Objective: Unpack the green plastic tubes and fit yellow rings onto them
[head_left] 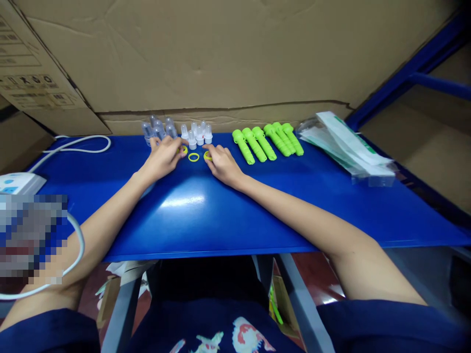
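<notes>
My left hand (pixel 164 157) rests on the blue table (pixel 257 211) with its fingers curled over a yellow ring (pixel 183 150), just in front of several clear plastic caps (pixel 158 130). My right hand (pixel 221 164) lies a little to the right, fingertips pressed on another yellow ring (pixel 207 155). A third yellow ring (pixel 193 157) lies free between the two hands. Several small white capped pieces (pixel 196 133) stand behind the rings. Right of them lie several lime-green plastic bodies (pixel 267 141) in a row.
A stack of clear plastic bags (pixel 346 147) lies at the right end. A white device (pixel 18 182) with a white cable (pixel 84 144) sits at the left edge. Cardboard (pixel 221 59) walls the back. A blue frame (pixel 412 68) rises at the right.
</notes>
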`<act>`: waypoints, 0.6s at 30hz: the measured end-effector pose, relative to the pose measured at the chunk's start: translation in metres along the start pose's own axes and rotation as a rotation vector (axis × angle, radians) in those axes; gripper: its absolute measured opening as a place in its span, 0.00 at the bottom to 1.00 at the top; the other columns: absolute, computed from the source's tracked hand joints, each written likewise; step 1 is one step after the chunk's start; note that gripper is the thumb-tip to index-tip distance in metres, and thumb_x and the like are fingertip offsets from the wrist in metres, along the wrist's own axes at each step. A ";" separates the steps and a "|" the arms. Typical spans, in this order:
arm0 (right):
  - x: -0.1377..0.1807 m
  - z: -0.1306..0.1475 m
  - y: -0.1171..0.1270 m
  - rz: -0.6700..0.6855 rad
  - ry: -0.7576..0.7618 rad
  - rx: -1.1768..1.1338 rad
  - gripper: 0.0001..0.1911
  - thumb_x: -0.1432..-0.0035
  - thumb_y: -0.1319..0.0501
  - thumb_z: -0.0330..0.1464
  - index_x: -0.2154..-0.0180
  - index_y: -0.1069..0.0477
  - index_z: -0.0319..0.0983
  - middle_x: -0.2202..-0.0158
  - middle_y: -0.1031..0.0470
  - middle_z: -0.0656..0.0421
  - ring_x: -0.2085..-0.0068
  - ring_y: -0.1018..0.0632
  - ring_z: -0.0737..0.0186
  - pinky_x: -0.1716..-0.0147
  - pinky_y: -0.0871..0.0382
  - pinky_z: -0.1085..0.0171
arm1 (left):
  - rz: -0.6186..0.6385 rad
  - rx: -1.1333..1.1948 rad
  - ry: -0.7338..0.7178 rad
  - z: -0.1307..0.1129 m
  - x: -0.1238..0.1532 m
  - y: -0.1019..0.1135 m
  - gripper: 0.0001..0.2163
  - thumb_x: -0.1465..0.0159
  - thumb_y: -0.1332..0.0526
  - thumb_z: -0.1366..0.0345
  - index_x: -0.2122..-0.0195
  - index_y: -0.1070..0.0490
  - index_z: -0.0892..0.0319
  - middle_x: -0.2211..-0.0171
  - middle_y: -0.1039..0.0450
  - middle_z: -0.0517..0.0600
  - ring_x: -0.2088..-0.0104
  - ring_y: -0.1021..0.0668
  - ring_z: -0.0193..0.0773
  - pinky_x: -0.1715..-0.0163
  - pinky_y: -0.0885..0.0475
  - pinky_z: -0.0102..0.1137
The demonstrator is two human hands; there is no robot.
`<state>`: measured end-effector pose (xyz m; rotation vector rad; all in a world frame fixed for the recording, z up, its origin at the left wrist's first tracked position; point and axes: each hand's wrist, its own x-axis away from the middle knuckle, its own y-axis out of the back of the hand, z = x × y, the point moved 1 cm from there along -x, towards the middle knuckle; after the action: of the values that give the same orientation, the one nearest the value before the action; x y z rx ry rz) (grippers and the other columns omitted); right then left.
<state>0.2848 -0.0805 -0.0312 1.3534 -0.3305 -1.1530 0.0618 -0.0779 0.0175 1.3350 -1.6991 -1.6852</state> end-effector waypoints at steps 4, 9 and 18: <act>-0.001 0.003 0.001 0.043 -0.027 0.015 0.24 0.28 0.49 0.26 0.34 0.38 0.31 0.48 0.22 0.43 0.44 0.27 0.44 0.43 0.34 0.48 | -0.106 0.057 0.036 -0.014 -0.011 -0.008 0.18 0.26 0.46 0.62 0.38 0.33 0.58 0.50 0.22 0.59 0.43 0.26 0.56 0.40 0.43 0.51; -0.002 0.006 0.004 0.041 -0.024 0.020 0.24 0.29 0.48 0.26 0.34 0.37 0.29 0.47 0.23 0.41 0.43 0.27 0.43 0.43 0.34 0.48 | 0.087 0.041 0.016 -0.010 -0.011 -0.028 0.19 0.27 0.46 0.59 0.39 0.32 0.59 0.47 0.22 0.62 0.41 0.26 0.58 0.41 0.42 0.53; -0.001 0.000 0.001 0.019 -0.005 -0.003 0.25 0.29 0.47 0.27 0.34 0.39 0.31 0.50 0.23 0.43 0.45 0.27 0.43 0.44 0.34 0.47 | 0.067 0.038 -0.025 -0.014 -0.008 -0.026 0.20 0.29 0.44 0.61 0.37 0.34 0.58 0.48 0.21 0.60 0.41 0.26 0.56 0.40 0.41 0.51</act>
<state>0.2844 -0.0802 -0.0302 1.3423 -0.3453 -1.1409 0.0857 -0.0742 -0.0007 1.2642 -1.7778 -1.6476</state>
